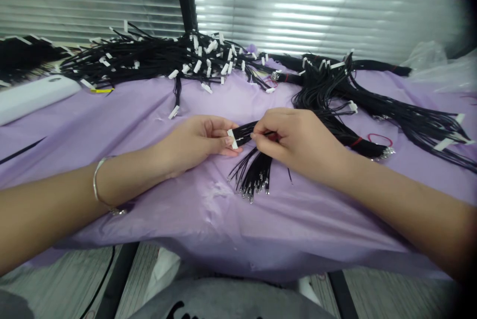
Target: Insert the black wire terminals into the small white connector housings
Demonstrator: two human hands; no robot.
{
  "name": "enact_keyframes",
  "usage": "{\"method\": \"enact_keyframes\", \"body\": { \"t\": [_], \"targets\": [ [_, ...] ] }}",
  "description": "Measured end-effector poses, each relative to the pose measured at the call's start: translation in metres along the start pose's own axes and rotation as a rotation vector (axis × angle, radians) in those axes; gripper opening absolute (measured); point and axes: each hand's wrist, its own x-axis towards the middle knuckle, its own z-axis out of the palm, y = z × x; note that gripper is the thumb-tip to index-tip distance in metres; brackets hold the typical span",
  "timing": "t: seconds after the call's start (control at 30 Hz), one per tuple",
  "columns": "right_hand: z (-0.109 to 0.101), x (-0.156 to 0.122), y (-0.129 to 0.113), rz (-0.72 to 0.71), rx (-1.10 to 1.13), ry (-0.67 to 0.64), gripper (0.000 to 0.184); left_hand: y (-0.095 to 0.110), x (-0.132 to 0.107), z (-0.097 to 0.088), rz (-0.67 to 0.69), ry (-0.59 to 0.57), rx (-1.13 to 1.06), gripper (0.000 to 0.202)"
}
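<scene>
My left hand (208, 136) grips a white plastic connector (233, 139) between thumb and fingers. Black wires (244, 132) run out of the connector's right side toward my right hand (288, 132). The thumb and forefinger of that hand are pinched on a black wire close to the connector; its tip is too small to make out. Just below the right hand, a bundle of loose black wires (257, 172) with bare metal crimp terminals fans out on the purple cloth (167, 219).
A large heap of black wire harnesses (149, 58) with white connectors lies along the back. More bundles (410, 110) spread to the right, one tied by a red band (356, 141). A white rounded object (37, 95) stands at the left. Window blinds (298, 6) are behind.
</scene>
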Motion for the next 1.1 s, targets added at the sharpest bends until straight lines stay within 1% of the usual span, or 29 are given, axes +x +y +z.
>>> {"method": "enact_keyframes", "body": {
  "t": [0.3, 0.5, 0.7, 0.87, 0.97, 1.1],
  "targets": [
    [-0.0006, -0.0001, -0.0008, 0.043, 0.037, -0.032, 0.011, 0.0005, -0.0003, -0.0003, 0.026, -0.020, 0.079, 0.021],
    [0.0000, -0.0004, -0.0025, 0.050, 0.035, -0.063, 0.012, -0.0009, 0.0002, -0.0023, 0.066, -0.046, 0.203, 0.022],
    [0.0063, -0.0009, -0.0021, 0.061, 0.033, -0.044, 0.011, -0.0001, 0.0004, -0.0015, 0.091, -0.083, 0.207, 0.018],
    [0.0081, -0.0016, -0.0002, 0.052, 0.087, -0.026, 0.012, -0.0005, 0.0007, -0.0010, 0.070, -0.062, 0.194, 0.018],
    [0.0075, -0.0010, -0.0001, 0.063, 0.113, -0.025, 0.012, -0.0008, 0.0008, -0.0005, 0.083, -0.054, 0.198, 0.018],
    [0.0087, 0.0003, -0.0012, 0.072, 0.088, -0.028, 0.013, -0.0007, 0.0004, -0.0004, 0.090, -0.064, 0.218, 0.017]
  ]
}}
